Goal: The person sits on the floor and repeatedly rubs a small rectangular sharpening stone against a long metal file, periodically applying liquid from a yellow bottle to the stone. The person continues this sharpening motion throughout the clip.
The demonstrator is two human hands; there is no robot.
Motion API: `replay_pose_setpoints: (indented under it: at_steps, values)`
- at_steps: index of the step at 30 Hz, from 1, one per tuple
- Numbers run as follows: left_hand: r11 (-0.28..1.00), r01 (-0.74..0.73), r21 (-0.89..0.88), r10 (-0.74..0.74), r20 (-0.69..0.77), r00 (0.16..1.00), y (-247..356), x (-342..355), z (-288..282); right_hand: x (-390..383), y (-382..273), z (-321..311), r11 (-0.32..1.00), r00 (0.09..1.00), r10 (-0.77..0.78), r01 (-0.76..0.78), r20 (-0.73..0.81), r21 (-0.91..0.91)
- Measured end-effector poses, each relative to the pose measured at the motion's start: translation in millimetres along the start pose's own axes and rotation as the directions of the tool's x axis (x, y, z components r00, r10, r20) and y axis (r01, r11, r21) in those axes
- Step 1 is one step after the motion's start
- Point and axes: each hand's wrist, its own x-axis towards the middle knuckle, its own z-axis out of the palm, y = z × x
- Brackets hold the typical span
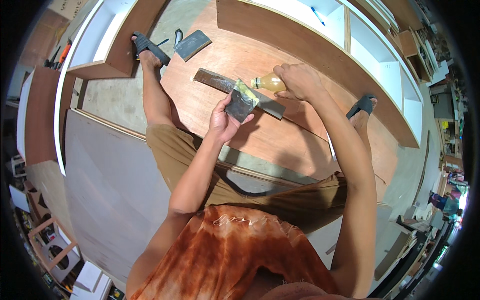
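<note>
In my left hand (224,121) is a small dark rectangular plate (241,107), held by its near side between thumb and fingers. Yellowish paste (247,91) covers its far edge. My right hand (300,81) grips a bottle (270,82) of pale yellow liquid or paste. The bottle lies nearly level, its mouth pointing left, close to the pasted edge; whether anything flows out I cannot tell. Below both hands, a long narrow grey-brown strip (272,106) rests diagonally on a plywood sheet (270,135), partly hidden behind the plate.
A dark flat rectangular piece (193,46) lies at the sheet's far left. A long cabinet frame (300,45) with white compartments curves along the far right, a blue pen (317,16) inside. Another white-lined frame (102,35) stands left. A large grey panel (107,175) lies nearer me.
</note>
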Motion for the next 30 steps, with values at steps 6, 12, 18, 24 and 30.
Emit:
replay_pose_setpoints:
  at_steps: [6,12,18,24,30]
  values:
    - [1.0,0.017,0.006,-0.017,0.069,0.997,-12.3,4.0,5.1,-6.1,-7.7,-11.2,0.994,1.0,-0.009,0.012,0.025,-0.107]
    - [0.999,0.032,0.02,-0.034,0.111,0.993,-17.1,5.1,10.9,-8.6,-10.8,-13.9,0.992,0.998,0.004,0.004,0.059,-0.125]
    - [0.999,0.036,0.001,-0.036,0.135,0.99,-19.7,3.5,11.5,-10.5,-14.6,-19.8,0.985,0.999,-0.008,0.017,0.052,-0.173]
    - [1.0,0.031,-0.004,-0.03,0.15,0.988,-21.4,5.0,11.9,-13.9,-15.5,-20.9,0.986,1.0,0.003,0.001,0.024,-0.167]
    - [1.0,0.026,0.007,-0.027,0.143,0.989,-19.3,3.7,15.0,-17.1,-14.3,-21.2,0.992,1.0,0.016,-0.016,-0.002,-0.129]
